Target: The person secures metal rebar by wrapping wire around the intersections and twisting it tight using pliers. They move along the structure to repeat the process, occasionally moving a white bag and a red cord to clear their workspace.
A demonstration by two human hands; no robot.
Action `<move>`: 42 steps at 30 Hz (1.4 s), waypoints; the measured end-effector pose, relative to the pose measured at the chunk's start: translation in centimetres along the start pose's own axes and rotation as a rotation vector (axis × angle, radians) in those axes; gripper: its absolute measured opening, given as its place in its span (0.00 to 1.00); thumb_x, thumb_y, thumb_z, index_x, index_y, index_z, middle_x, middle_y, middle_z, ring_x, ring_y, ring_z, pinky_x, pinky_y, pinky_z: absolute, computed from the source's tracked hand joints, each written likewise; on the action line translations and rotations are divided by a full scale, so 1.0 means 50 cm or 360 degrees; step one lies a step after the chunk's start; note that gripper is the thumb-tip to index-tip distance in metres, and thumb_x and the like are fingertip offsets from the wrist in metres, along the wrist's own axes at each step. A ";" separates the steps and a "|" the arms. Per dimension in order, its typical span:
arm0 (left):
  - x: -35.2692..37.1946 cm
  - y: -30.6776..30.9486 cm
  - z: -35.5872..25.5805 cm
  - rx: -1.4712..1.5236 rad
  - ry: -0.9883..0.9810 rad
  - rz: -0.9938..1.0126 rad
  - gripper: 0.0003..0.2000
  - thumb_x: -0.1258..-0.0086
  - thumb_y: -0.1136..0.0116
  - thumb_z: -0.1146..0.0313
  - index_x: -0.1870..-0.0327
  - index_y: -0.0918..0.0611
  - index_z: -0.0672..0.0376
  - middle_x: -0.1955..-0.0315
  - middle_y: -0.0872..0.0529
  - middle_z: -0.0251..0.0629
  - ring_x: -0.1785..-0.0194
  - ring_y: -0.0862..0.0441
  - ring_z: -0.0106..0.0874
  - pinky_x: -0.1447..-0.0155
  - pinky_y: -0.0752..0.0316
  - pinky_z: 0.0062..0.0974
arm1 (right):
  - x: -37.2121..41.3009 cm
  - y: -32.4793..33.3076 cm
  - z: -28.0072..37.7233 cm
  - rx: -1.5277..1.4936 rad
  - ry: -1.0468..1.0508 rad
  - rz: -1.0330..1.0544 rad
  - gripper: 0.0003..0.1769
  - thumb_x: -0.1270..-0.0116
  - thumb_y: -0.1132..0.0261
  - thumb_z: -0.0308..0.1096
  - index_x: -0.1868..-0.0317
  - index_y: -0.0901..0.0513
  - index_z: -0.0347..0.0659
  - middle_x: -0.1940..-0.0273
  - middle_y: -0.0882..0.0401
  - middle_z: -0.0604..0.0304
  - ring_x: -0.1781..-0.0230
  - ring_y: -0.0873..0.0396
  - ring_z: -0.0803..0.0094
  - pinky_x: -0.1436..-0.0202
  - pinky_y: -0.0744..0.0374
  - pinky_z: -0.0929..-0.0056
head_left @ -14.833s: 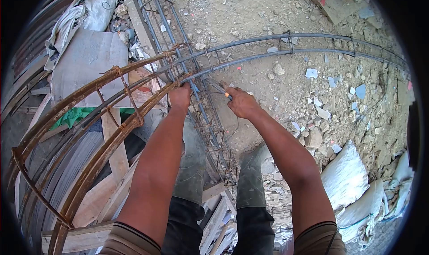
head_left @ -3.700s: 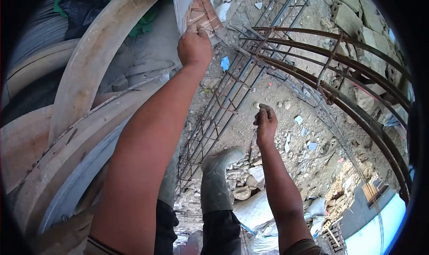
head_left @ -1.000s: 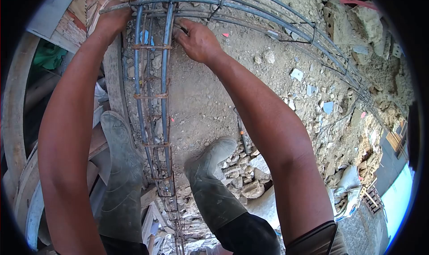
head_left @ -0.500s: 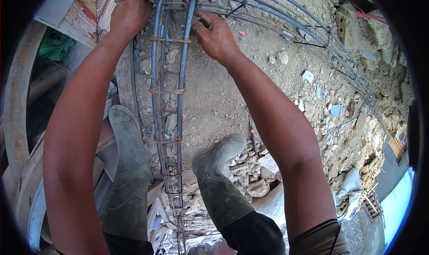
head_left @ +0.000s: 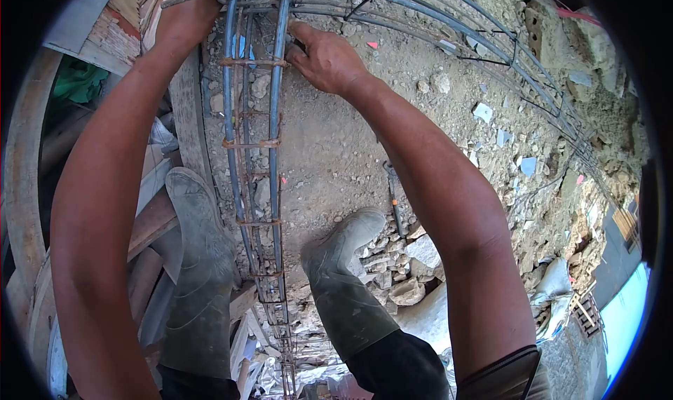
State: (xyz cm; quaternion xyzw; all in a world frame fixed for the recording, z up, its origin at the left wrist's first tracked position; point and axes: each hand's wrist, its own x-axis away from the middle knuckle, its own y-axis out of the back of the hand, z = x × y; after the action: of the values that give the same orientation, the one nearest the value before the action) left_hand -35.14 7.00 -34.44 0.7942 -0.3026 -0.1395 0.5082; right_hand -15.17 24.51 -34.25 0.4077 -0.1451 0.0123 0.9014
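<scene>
A long rebar cage (head_left: 274,126) of bluish bars and rusty stirrups runs down between my boots. At its top end, another rebar cage (head_left: 420,11) curves away to the right. My left hand (head_left: 188,18) is closed at the upper left corner where the bars meet; its fingertips are hidden behind the steel. On the opposite side, my right hand (head_left: 326,56) has its fingers bent against the right bar, thumb and forefinger at the steel. Its other fingers are partly out of sight.
Timber boards (head_left: 189,112) and planks crowd the left side. Orange-and-black handled pliers (head_left: 395,202) lie on the dirt near my right boot (head_left: 350,239). Broken stones (head_left: 406,293) and tile chips (head_left: 528,166) are scattered to the right. A green sheet (head_left: 76,81) shows among the wood.
Both hands have shifted slightly left, and the top of the rebar cage has moved left with them. My boots stay in place.
</scene>
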 end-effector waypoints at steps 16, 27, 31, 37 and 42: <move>-0.050 0.025 0.014 0.0193 -0.0123 0.0525 0.14 0.32 0.45 0.68 0.49 0.16 0.58 0.56 0.12 0.47 0.50 0.15 0.42 0.45 0.22 0.38 | -0.056 0.001 0.029 -0.0525 -0.0374 0.0048 0.18 0.30 0.42 0.42 0.47 0.16 0.42 0.54 0.16 0.39 0.51 0.18 0.44 0.45 0.21 0.55; -0.046 0.053 -0.015 0.0450 0.0429 0.0696 0.12 0.27 0.44 0.65 0.52 0.19 0.66 0.60 0.14 0.46 0.55 0.19 0.33 0.50 0.26 0.38 | -0.084 -0.025 0.001 -0.0356 -0.0171 0.0173 0.26 0.28 0.39 0.54 0.44 0.17 0.41 0.55 0.14 0.43 0.53 0.16 0.50 0.46 0.22 0.57; -0.050 0.039 -0.003 0.0108 0.0047 0.0660 0.13 0.31 0.43 0.70 0.47 0.17 0.59 0.52 0.13 0.44 0.48 0.17 0.37 0.43 0.24 0.35 | -0.098 -0.060 -0.034 -0.0525 0.0177 0.0098 0.22 0.27 0.41 0.49 0.45 0.18 0.41 0.57 0.15 0.43 0.53 0.17 0.46 0.47 0.21 0.56; -0.059 0.021 0.039 0.0044 -0.0087 0.0761 0.16 0.31 0.43 0.67 0.43 0.18 0.57 0.50 0.14 0.45 0.45 0.17 0.38 0.40 0.25 0.36 | -0.091 -0.036 -0.017 -0.0165 0.0213 0.0216 0.16 0.25 0.44 0.42 0.46 0.20 0.41 0.55 0.16 0.43 0.54 0.17 0.46 0.49 0.19 0.55; -0.057 0.030 0.029 0.0138 0.0067 0.0707 0.16 0.32 0.41 0.67 0.44 0.18 0.59 0.47 0.15 0.45 0.44 0.19 0.36 0.39 0.26 0.35 | -0.096 -0.027 -0.010 -0.0188 0.0211 0.0163 0.17 0.27 0.43 0.43 0.47 0.21 0.41 0.58 0.16 0.41 0.55 0.17 0.45 0.50 0.19 0.52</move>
State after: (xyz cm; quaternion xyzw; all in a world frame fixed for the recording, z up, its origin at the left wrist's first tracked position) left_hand -38.63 7.25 -33.98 0.7318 -0.4652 0.0055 0.4979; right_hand -19.46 24.42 -36.85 0.3441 -0.1063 0.0768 0.9297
